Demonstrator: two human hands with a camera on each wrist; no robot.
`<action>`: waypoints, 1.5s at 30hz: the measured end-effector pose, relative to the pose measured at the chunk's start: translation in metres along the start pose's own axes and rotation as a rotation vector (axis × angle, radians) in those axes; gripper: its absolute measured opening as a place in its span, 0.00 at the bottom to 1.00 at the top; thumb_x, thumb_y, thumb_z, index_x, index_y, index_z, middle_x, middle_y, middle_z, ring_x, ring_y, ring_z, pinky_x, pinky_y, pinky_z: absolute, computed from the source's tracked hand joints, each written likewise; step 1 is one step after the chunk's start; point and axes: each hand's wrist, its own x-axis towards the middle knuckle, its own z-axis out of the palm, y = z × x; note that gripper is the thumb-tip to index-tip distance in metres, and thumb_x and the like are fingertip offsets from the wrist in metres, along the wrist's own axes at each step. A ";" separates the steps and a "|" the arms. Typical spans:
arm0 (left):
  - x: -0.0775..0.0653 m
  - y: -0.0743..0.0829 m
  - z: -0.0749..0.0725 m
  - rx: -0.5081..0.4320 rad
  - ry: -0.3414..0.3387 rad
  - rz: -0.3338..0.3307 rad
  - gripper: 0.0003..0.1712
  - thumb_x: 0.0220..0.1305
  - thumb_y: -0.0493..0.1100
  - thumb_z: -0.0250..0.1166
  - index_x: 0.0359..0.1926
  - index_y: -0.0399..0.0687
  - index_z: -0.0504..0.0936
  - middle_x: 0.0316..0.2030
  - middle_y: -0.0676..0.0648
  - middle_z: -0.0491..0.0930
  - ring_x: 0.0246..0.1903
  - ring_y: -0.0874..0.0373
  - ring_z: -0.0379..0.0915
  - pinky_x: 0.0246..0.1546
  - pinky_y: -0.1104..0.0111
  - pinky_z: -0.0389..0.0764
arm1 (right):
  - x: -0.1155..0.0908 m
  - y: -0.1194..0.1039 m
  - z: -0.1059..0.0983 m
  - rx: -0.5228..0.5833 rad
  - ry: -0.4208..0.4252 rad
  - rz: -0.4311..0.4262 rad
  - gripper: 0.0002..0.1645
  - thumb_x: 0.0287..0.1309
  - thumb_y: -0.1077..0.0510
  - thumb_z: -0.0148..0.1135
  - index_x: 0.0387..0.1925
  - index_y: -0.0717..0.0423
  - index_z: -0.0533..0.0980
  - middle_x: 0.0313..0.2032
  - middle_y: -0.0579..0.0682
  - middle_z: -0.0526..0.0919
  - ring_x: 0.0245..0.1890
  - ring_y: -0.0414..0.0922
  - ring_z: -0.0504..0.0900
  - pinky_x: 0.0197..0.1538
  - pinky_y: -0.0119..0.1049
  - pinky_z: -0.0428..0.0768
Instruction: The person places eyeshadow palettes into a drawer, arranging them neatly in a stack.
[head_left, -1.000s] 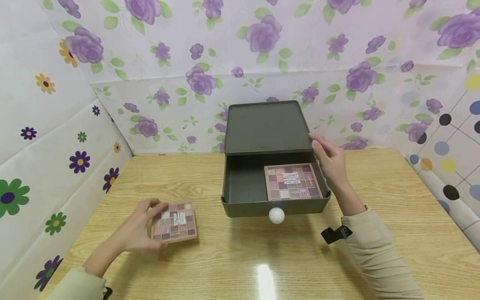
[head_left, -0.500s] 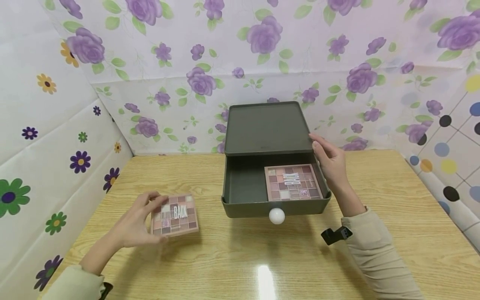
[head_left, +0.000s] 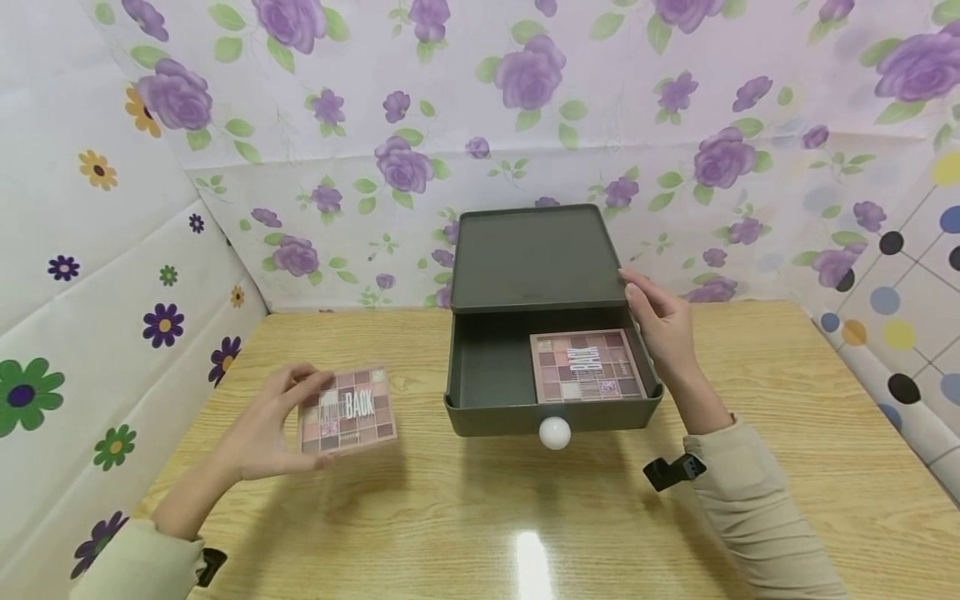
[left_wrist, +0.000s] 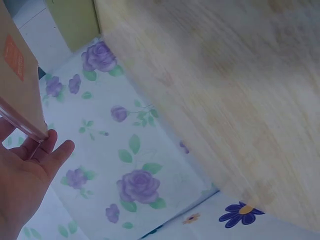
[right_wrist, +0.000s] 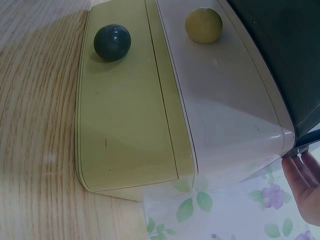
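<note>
My left hand [head_left: 258, 437] holds an eyeshadow palette [head_left: 351, 412] by its edges, lifted above the table. The tan back of this palette [left_wrist: 20, 75] and my curled fingertips show in the left wrist view. A second eyeshadow palette [head_left: 587, 365] lies face up in the right part of the pulled-out dark green drawer [head_left: 491, 367]. With fingers fairly straight, my right hand [head_left: 666, 329] touches the right side of the drawer cabinet [head_left: 536, 258]. In the right wrist view, the right fingertips [right_wrist: 295, 167] meet the cabinet near the dark top tier.
Below the dark drawer are a pale drawer [right_wrist: 225, 90] with a yellow knob [right_wrist: 204, 25] and a yellow-green drawer [right_wrist: 120, 115] with a dark knob [right_wrist: 112, 42]. A white knob [head_left: 555, 433] projects from the dark drawer. Floral sheets [head_left: 405, 100] border the wooden table [head_left: 420, 517].
My left hand has raised the palette off the table and moved it slightly away from me. The right hand, the drawer and the palette inside have stayed put.
</note>
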 end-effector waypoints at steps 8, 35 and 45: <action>0.011 0.007 -0.010 -0.022 0.020 0.015 0.55 0.25 0.52 0.76 0.59 0.35 0.68 0.53 0.35 0.63 0.46 0.44 0.62 0.41 0.44 0.68 | 0.000 0.001 0.000 -0.005 0.000 -0.004 0.14 0.62 0.61 0.55 0.47 0.53 0.81 0.47 0.39 0.81 0.44 0.34 0.73 0.44 0.24 0.71; 0.051 0.031 -0.032 -0.086 0.091 0.142 0.55 0.26 0.53 0.75 0.62 0.41 0.68 0.55 0.36 0.64 0.48 0.47 0.61 0.42 0.50 0.64 | 0.001 0.002 0.000 -0.021 0.002 0.001 0.14 0.62 0.60 0.55 0.47 0.53 0.81 0.47 0.41 0.81 0.44 0.34 0.75 0.44 0.24 0.72; 0.066 0.046 -0.030 -0.118 0.082 0.130 0.54 0.28 0.53 0.75 0.62 0.41 0.68 0.56 0.38 0.64 0.49 0.47 0.60 0.44 0.48 0.64 | 0.000 0.001 0.001 -0.008 0.016 0.001 0.13 0.61 0.61 0.55 0.45 0.50 0.82 0.44 0.37 0.81 0.39 0.34 0.74 0.40 0.24 0.71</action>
